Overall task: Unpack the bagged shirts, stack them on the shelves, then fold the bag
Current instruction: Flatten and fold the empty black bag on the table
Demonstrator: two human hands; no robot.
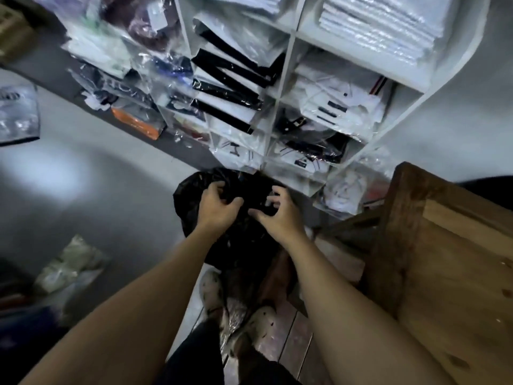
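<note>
A black plastic bag (194, 190) stands bulging on the floor in front of the white shelves (286, 68). My left hand (219, 207) grips the crumpled plastic at the bag's top, fingers curled into it. My right hand (277, 215) sits beside it on the bag's top with fingers curled at the plastic; whether it holds a fold I cannot tell. The shelf compartments hold stacks of shirts in clear wrappers (336, 104), white and black. What is inside the bag is hidden.
A wooden stool or table (455, 259) stands close at the right. Loose wrapped garments hang at the upper left (133, 65), and a wrapped packet (69, 268) lies on the grey floor at the left. My feet (238, 309) are below the bag.
</note>
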